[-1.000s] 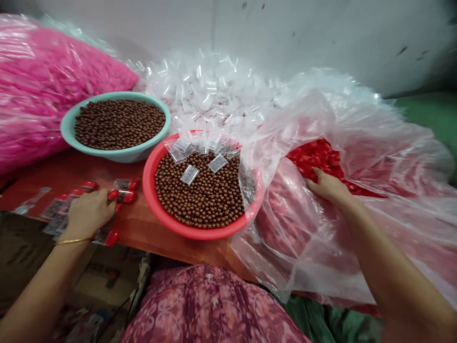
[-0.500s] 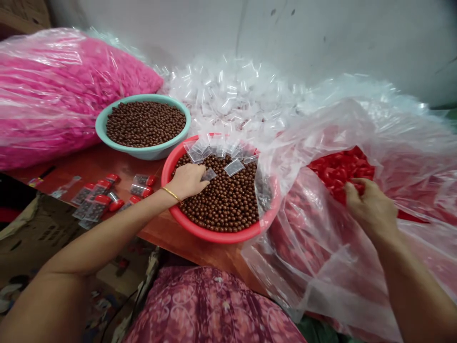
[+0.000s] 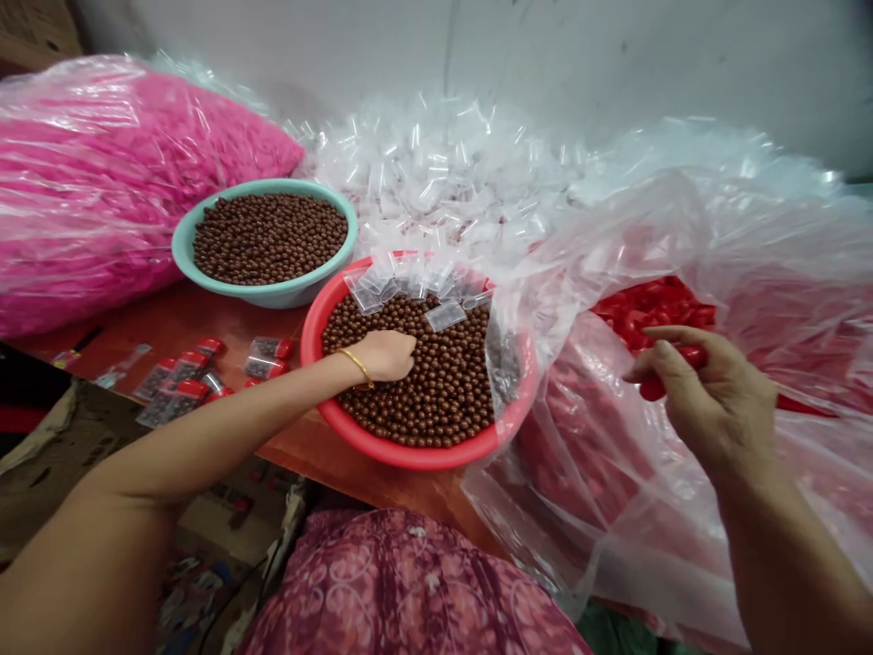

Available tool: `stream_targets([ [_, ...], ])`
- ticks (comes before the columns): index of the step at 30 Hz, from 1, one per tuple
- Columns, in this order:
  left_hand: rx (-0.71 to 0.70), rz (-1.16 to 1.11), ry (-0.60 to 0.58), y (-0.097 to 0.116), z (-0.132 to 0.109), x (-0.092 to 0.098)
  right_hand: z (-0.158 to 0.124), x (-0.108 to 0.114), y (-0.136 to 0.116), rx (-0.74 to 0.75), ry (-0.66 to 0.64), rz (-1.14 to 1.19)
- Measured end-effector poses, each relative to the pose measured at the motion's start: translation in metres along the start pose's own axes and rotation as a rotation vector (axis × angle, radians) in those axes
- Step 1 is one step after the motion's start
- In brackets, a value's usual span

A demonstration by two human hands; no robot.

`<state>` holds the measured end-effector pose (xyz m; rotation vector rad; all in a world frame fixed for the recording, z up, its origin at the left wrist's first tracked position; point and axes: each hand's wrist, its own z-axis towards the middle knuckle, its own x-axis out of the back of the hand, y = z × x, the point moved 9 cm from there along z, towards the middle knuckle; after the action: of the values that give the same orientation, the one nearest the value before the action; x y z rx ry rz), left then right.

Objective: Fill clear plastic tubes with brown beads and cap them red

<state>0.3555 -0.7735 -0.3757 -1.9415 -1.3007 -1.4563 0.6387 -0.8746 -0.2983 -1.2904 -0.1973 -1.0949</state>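
Observation:
My left hand (image 3: 387, 356) is closed, its fingertips down among the brown balls (image 3: 423, 400) in the red bowl (image 3: 402, 458). The small clear container in its grip is hidden beneath the fingers. Several more clear containers (image 3: 446, 315) lie on the balls along the bowl's far side. My right hand (image 3: 709, 391) pinches a red cap (image 3: 653, 388) between thumb and fingers, just above the opening of a clear plastic bag (image 3: 587, 564). Loose red caps (image 3: 655, 300) show inside that opening. Another red piece shows by the same fingers.
Left of the red bowl stands a teal bowl (image 3: 327, 273) of brown balls. Filled red-capped containers (image 3: 184, 382) lie on the table (image 3: 300, 459). A large bag of pink pieces (image 3: 123, 182) stands at left, and clear containers (image 3: 436, 164) are heaped along the wall.
My left hand has shifted slightly right and down into the balls, and the container at its fingertips is out of sight. My right hand has drawn back from the caps with red pieces.

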Motion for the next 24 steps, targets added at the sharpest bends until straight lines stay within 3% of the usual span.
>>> stream_targets([
  [3,-0.048,-0.281,0.091,0.002,0.01,-0.001,-0.003,-0.014,-0.009,-0.078,-0.064,0.285],
  [6,-0.182,-0.749,0.135,0.002,0.007,0.006,-0.008,-0.042,-0.022,-0.221,-0.207,0.564],
  [8,-0.265,-1.009,0.169,-0.001,0.001,0.013,-0.013,-0.063,-0.037,-0.27,-0.328,0.661],
  [11,-0.31,-1.219,0.204,-0.004,-0.011,0.018,-0.019,-0.089,-0.066,-0.209,-0.485,0.671],
  [16,-0.356,-1.467,0.146,0.006,-0.029,0.013,-0.035,-0.133,-0.107,-0.061,-0.776,0.655],
  [19,-0.341,-1.499,0.12,0.01,-0.031,0.006,-0.032,-0.145,-0.111,-0.081,-0.742,0.738],
  [24,-0.314,-1.371,0.286,0.004,-0.03,0.011,-0.036,-0.161,-0.107,-0.238,-0.774,0.892],
])
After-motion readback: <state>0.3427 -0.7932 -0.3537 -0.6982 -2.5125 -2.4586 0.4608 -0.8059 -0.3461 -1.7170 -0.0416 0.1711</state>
